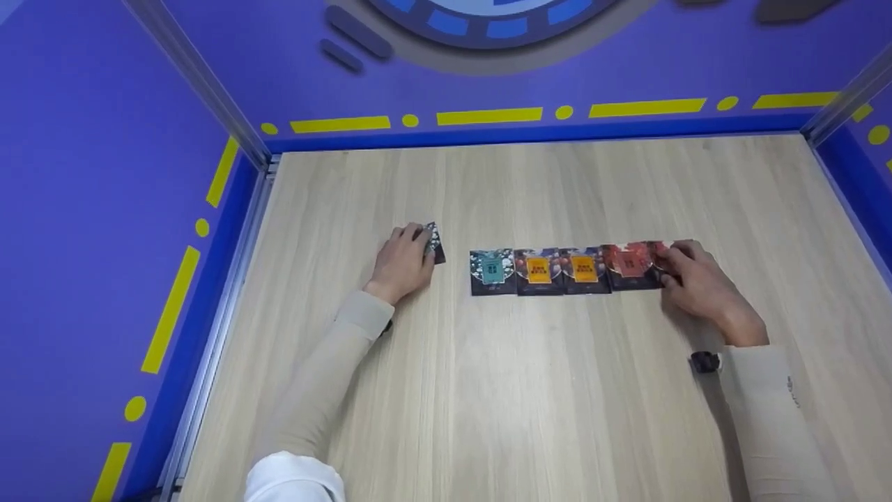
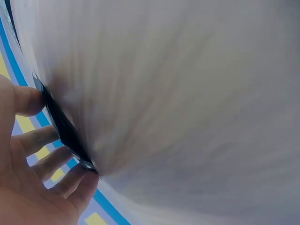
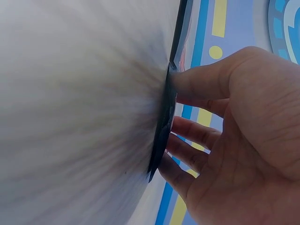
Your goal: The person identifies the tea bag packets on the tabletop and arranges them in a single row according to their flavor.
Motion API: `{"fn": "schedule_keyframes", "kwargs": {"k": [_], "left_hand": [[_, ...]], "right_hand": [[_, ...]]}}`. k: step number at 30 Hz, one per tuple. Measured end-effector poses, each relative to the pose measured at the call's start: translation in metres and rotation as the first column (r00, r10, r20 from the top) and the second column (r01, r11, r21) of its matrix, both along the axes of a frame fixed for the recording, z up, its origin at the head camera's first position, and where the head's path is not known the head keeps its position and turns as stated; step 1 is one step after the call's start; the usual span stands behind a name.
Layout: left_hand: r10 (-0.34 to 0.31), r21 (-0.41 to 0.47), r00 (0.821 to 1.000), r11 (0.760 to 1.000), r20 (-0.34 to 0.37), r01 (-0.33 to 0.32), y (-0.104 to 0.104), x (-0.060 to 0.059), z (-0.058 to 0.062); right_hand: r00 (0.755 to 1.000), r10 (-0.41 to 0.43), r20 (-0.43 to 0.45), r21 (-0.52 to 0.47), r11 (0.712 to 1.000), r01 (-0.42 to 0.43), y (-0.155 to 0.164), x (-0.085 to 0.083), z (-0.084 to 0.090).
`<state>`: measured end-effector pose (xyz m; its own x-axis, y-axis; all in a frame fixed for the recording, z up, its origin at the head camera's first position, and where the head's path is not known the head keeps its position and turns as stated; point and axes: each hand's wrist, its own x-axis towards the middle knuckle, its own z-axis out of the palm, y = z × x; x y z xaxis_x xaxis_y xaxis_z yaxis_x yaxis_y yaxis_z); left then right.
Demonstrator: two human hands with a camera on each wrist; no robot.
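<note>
A row of small dark packets lies across the wooden table [image 1: 529, 390]: a teal-labelled one [image 1: 492, 270], two orange-labelled ones [image 1: 538, 270] [image 1: 584, 269] and a red one [image 1: 631, 263]. My right hand [image 1: 669, 261] grips the right edge of the red packet [image 3: 164, 117], thumb and curled fingers on it. To the left of the row, apart from it, my left hand [image 1: 418, 240] holds a separate dark packet [image 1: 435, 244]. In the left wrist view that packet [image 2: 65, 129] shows edge-on against the table, with thumb and fingertips [image 2: 51, 136] on it.
Purple walls with yellow dashes enclose the table on the left, back and right. A metal rail [image 1: 230, 300] runs along the table's left edge. Bare wood stretches in front of and behind the row. A dark wrist device [image 1: 704, 362] sits on my right sleeve.
</note>
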<state>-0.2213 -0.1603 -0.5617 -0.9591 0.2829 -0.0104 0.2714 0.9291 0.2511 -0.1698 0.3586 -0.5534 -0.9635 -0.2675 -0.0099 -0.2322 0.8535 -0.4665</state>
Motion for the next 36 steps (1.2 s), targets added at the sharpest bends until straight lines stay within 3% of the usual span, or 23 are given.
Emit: {"fn": "schedule_keyframes", "kwargs": {"k": [12,27,36], "left_hand": [[-0.027,-0.007,1.0,1.0,-0.005,0.027,0.008,0.01,0.0],[-0.091,0.002,0.996,0.996,-0.016,0.091,0.021,0.024,0.0],[-0.123,0.013,0.992,0.992,-0.025,0.123,0.028,0.032,0.0]], "right_hand": [[0.999,0.008,-0.04,-0.019,1.0,-0.009,0.002,0.001,-0.001],[1.0,-0.011,0.008,-0.002,1.0,0.011,-0.001,0.0,-0.001],[0.999,0.015,-0.036,-0.02,1.0,-0.016,0.001,0.0,-0.001]]}}
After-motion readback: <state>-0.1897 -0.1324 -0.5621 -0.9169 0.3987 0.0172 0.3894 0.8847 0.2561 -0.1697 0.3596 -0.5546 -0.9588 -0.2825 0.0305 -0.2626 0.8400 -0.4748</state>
